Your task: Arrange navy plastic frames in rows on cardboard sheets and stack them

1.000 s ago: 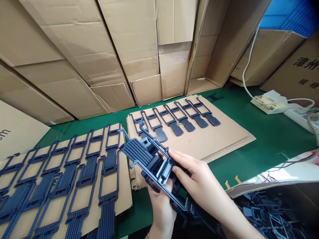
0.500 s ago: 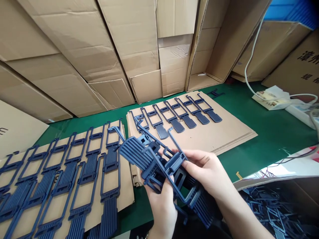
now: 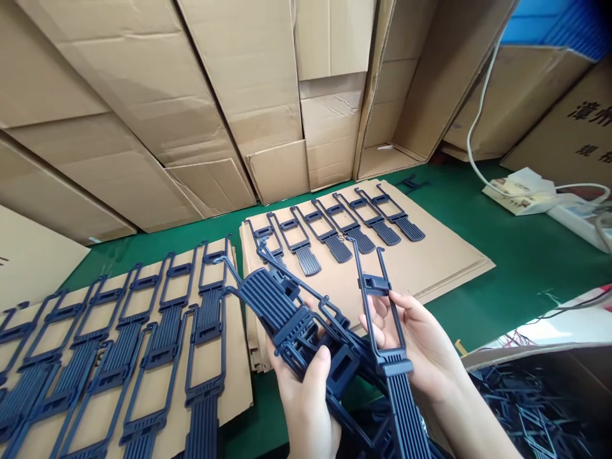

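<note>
My left hand (image 3: pixel 308 398) is closed around a jumbled bundle of dark blue plastic brackets (image 3: pixel 272 303), each an open frame with hooked ends and a ribbed paddle. The thumb presses across the bundle from above. To its right, my right hand (image 3: pixel 425 344) grips a single dark blue bracket (image 3: pixel 394 354) by one long side of its frame, fingers behind it. This bracket stands nearly upright, hooks up and ribbed paddle down. Its lower end overlaps the bundle, and I cannot tell whether they touch.
A row of like brackets (image 3: pixel 306 260) lies on stacked cardboard sheets (image 3: pixel 430 274) ahead. More brackets (image 3: pixel 208 357) overlap on cardboard at left. A box of loose brackets (image 3: pixel 530 408) is at lower right. Cardboard boxes (image 3: pixel 258 76) wall the back; a white cable (image 3: pixel 478 115) hangs at right.
The right hand has drawn one bracket away from the bundle to the right and turned it more upright. The left hand keeps its hold on the others.
</note>
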`<state>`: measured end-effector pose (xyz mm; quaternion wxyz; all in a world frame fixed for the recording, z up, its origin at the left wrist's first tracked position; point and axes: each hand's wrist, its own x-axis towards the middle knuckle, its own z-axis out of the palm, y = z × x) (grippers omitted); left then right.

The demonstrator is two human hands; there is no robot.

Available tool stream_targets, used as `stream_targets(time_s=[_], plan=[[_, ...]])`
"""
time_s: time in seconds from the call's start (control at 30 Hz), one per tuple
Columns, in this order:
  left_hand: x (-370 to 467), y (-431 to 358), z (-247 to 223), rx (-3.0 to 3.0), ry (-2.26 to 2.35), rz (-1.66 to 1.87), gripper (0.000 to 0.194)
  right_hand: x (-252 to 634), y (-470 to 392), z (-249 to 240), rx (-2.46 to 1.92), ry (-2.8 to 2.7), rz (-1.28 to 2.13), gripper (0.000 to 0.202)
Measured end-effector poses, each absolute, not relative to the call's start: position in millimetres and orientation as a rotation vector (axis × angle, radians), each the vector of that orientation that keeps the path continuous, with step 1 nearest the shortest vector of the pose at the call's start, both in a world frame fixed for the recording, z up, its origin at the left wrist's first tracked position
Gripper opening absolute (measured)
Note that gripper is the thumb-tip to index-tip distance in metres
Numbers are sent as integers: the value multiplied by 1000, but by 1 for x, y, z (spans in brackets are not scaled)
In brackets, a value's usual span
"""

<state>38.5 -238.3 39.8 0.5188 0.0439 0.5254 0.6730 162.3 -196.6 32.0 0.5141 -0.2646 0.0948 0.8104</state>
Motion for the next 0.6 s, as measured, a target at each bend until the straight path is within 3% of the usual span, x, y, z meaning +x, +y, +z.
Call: stream_targets(time_s=[0.27,0.6], plan=[[35,-235,51,72,1300,1556,74,190,-200,24,-583,-110,1884,41],[27,-232,58,13,1413,1519,67,213,-209,31,-987,-586,1608,47]])
